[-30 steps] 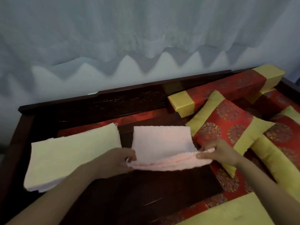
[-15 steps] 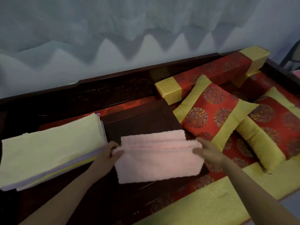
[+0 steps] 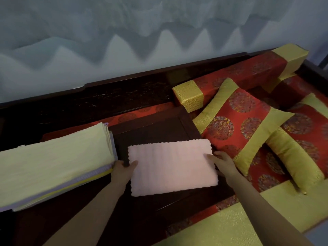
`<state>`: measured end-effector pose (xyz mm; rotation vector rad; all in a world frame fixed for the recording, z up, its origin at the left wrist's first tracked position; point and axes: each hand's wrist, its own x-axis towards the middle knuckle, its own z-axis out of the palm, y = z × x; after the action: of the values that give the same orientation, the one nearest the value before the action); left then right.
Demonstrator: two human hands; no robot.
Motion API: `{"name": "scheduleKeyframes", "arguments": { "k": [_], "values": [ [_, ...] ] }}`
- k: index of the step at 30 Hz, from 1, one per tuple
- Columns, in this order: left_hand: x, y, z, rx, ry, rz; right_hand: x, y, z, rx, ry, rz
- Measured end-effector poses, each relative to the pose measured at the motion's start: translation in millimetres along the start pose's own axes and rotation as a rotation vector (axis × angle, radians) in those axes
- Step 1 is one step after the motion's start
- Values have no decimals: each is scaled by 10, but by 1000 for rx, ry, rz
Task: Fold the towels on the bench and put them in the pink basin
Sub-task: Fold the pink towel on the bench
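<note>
the pink towel [image 3: 170, 166] lies flat as a folded rectangle on the dark wooden panel [image 3: 154, 126] set into the seat of the bench [image 3: 124, 93], its scalloped edges roughly lined up. that looks like a finished fold, laid on the one hard, level patch where a crease can be pressed. the left hand [image 3: 122, 170] holds the towel's left edge and the right hand [image 3: 222, 162] its right edge, each with the thumb lying on top of the cloth. the other fingers sit at or under the edge, where they cannot be fully made out. a grip at both ends would keep the layers from sliding apart, so this reads as the hold for lifting the towel away in one piece rather than for another fold. just to the left, close to the left hand, sits a stack of towels [image 3: 53, 166], pale yellow-green on top with lilac and brighter yellow layers showing at its near side. it is within reach, probably so the next one can be drawn across. the red and gold cushions [image 3: 239, 130] are crowded together on the right, just past the right hand, leaving the panel bare for work. a pale curtain [image 3: 159, 32] hangs behind the bench. the pink basin is not in view, so the carry is not yet done. no brand, label or readable writing shows. the cushions carry only woven round motifs, too fine to read as characters.
</note>
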<state>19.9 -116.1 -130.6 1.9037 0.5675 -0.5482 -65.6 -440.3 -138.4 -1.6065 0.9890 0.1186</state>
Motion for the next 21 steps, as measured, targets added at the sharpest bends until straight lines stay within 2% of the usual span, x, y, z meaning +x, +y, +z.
{"name": "scheduleKeyframes", "arguments": {
  "k": [5, 8, 10, 13, 16, 19, 21],
  "values": [
    [40, 69, -49, -349, -154, -272, 41, 69, -56, 106, -102, 212],
    [40, 104, -44, -307, -308, -336, 67, 33, -12, 44, -146, 254],
    [-20, 128, -3, -247, -344, -317, 40, -14, 31, -50, -151, 247],
    [-105, 134, 0, -242, -331, -196, -101, -171, 35, -83, -153, 191],
    [-305, 228, -74, -158, -278, 36, -358, -417, -8, -124, -235, 77],
    [-575, 449, -386, -90, -145, 264, -666, -807, 15, -175, -293, -69],
    [-715, 597, -779, -133, -79, 334, -894, -1196, 163, -167, -343, -166]
  ]
}}
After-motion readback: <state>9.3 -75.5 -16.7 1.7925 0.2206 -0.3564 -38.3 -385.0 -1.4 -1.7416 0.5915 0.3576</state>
